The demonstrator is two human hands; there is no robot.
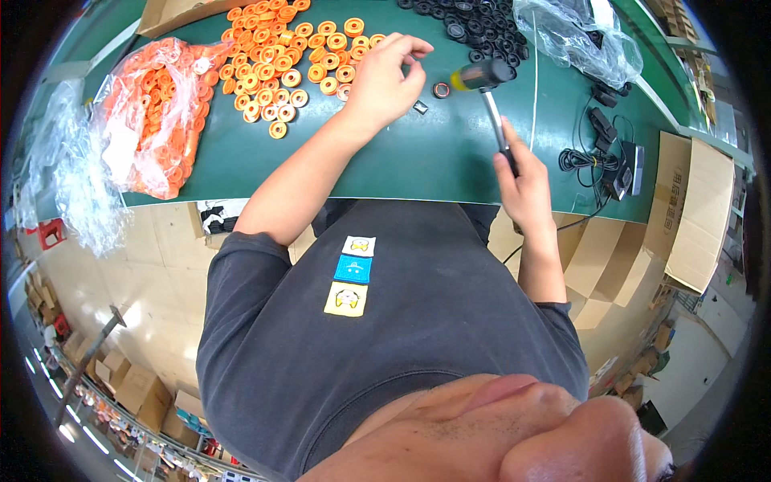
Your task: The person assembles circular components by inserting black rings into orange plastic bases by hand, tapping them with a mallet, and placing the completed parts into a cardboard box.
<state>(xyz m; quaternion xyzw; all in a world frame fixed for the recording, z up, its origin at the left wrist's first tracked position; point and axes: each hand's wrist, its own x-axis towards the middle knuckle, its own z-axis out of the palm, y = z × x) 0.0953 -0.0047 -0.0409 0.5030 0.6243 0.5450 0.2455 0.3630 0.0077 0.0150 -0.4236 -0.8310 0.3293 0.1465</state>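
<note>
My right hand (526,181) grips the handle of a mallet (491,112), its head black at one end and yellowish at the other. The mallet head hovers at or just over the green tabletop; the exact gap is hard to judge. Just left of it lies a small dark round part with a coppery rim (441,90). Close by is a small dark rectangular piece (420,107). My left hand (389,76) is over the table beside the orange wheels (281,64), fingers bent, thumb apart from them, and nothing visible between them.
A clear bag of orange wheels (165,120) stands on the left. Black wheels (486,28) are heaped at the far side, next to a crumpled plastic bag (578,40). Cables and a black adapter (618,173) occupy the right, with an open cardboard box (675,209) beyond the table edge.
</note>
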